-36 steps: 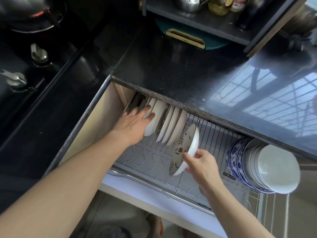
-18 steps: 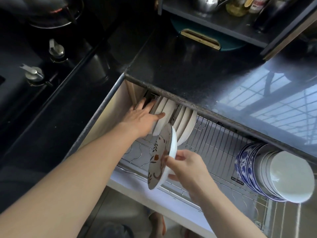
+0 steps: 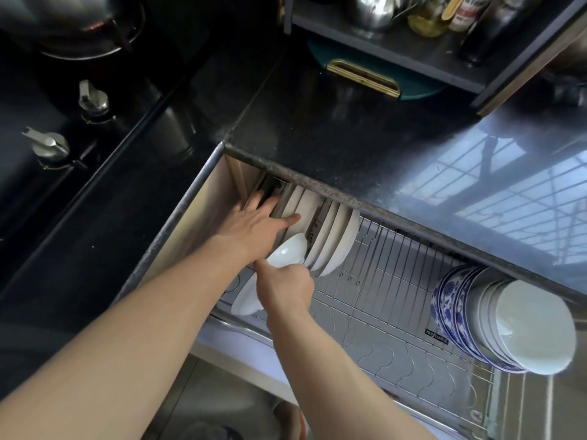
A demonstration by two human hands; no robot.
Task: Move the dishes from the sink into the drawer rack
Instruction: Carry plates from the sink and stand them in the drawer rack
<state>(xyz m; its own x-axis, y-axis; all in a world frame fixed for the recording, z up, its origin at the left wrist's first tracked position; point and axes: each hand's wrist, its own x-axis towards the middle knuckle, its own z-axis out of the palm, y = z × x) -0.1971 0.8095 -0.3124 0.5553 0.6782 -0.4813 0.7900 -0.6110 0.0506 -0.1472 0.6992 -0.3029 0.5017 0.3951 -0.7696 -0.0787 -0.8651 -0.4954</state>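
Note:
A pulled-out wire drawer rack [image 3: 397, 300] lies below the dark counter. At its left end several white plates [image 3: 333, 239] stand on edge. My left hand [image 3: 254, 223] lies flat with straight fingers against the leftmost plates, pushing them aside. My right hand [image 3: 286, 287] grips the rim of a white plate [image 3: 286, 254] and holds it on edge in the gap between my left hand and the standing plates. Its patterned face is turned away. The sink is out of view.
A stack of blue-patterned and white bowls [image 3: 508, 328] lies on its side at the rack's right end. The black counter [image 3: 349, 138] overhangs the rack's back. Stove knobs [image 3: 50, 147] sit at the left, a shelf with bottles [image 3: 428, 14] above.
My right hand has carried the plate leftward and down from mid-rack into the gap beside the standing plates, turning its white back toward me. My left hand stays pressed on the leftmost plates.

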